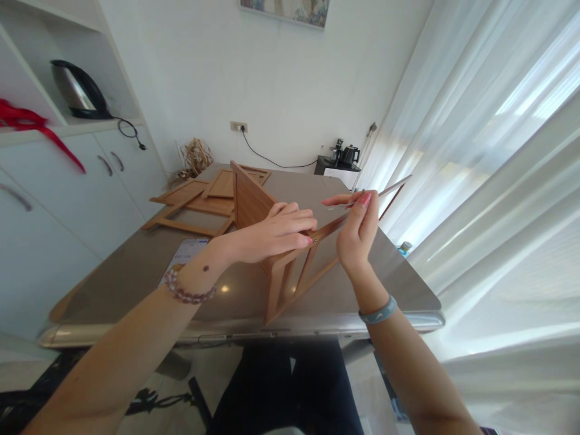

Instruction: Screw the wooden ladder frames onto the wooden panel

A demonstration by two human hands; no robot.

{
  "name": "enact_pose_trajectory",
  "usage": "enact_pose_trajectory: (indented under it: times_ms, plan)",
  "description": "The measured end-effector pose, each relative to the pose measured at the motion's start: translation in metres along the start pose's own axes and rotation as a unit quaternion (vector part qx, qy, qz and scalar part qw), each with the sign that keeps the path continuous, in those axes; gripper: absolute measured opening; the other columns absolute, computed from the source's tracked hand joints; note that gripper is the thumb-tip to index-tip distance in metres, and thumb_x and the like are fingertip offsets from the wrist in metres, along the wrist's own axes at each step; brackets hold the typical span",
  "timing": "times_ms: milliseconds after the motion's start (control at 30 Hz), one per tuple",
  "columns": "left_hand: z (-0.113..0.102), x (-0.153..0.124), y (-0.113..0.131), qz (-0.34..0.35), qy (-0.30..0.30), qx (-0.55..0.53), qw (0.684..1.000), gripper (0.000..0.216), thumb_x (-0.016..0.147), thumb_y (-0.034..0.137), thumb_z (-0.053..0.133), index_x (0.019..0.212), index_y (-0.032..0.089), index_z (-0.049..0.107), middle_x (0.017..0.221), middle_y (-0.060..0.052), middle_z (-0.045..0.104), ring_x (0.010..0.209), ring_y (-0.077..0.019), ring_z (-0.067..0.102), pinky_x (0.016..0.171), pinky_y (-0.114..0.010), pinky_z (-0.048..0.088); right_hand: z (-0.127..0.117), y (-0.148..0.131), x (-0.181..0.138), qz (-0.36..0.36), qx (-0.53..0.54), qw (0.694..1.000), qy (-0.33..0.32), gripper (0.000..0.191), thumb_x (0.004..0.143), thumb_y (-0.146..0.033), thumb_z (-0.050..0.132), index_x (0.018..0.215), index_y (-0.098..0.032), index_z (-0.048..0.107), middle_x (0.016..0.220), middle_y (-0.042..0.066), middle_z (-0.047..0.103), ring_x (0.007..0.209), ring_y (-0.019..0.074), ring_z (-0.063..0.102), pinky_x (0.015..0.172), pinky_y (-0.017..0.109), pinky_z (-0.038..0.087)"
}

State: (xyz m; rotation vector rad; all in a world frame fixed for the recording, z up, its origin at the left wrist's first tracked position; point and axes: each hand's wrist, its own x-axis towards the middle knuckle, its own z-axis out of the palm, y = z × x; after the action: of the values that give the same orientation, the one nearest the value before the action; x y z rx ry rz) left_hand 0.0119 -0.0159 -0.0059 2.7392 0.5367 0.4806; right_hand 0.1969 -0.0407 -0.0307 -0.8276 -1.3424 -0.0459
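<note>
A wooden frame assembly [290, 284] of slats stands on edge on the glossy grey table [136, 284], joined to an upright wooden panel [249, 202]. My left hand [272, 232] is closed over the top rail of the frame where it meets the panel. My right hand [357, 232] is raised beside the frame's long upper slat [394, 184], with its fingers pinched on a thin metal tool [338, 205] that points toward the joint. The tool's tip is hard to make out.
More flat wooden panels and frames [199, 202] lie at the table's far left. A phone [188, 254] lies near my left wrist. White cabinets with a kettle [79, 90] stand left, curtains [498, 151] right, and a small stand with a coffee set [344, 157] at the back.
</note>
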Motion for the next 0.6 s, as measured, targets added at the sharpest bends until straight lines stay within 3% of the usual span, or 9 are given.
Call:
enact_pose_trajectory:
  times_ms: [133,233,400,600]
  plan:
    - [0.0,-0.002,0.0,-0.006,0.01,0.017,1.0,0.039,0.103,0.036,0.015,0.087,0.019,0.046,0.092,-0.001,0.049,0.087,-0.0156,0.036,0.093,-0.034,0.026,0.017,0.012,-0.004,0.059,0.017,0.998,0.003,0.031,0.104,-0.046,0.029,0.086,-0.026,0.045,0.056,-0.007,0.057,0.051,0.0138,0.055,0.059,0.03,0.043]
    - [-0.007,-0.006,0.007,-0.011,-0.005,-0.01,1.0,0.042,0.103,0.04,0.013,0.094,0.02,0.049,0.097,-0.001,0.052,0.093,-0.0153,0.04,0.097,-0.032,0.028,0.019,0.014,-0.008,0.082,0.017,0.996,-0.002,0.034,0.103,-0.049,0.027,0.085,-0.027,0.046,0.048,-0.009,0.045,0.042,0.0137,0.046,0.052,0.03,0.038]
    - [-0.016,-0.009,0.009,0.014,-0.017,0.004,1.0,0.03,0.102,0.035,0.027,0.104,0.021,0.053,0.104,-0.002,0.057,0.098,-0.0154,0.043,0.098,-0.03,0.031,0.013,0.016,-0.008,0.056,-0.037,0.998,-0.011,0.038,0.103,-0.05,0.026,0.086,-0.025,0.049,0.06,-0.004,0.052,0.055,0.0156,0.053,0.061,0.032,0.043]
    - [-0.013,-0.009,0.008,0.036,-0.001,0.026,0.999,0.023,0.097,0.039,0.038,0.099,0.021,0.051,0.095,-0.003,0.056,0.095,-0.0173,0.042,0.097,-0.032,0.032,0.013,0.017,-0.007,0.034,-0.067,0.997,-0.021,0.04,0.104,-0.048,0.024,0.085,-0.025,0.05,0.063,-0.002,0.053,0.062,0.0166,0.057,0.066,0.033,0.044]
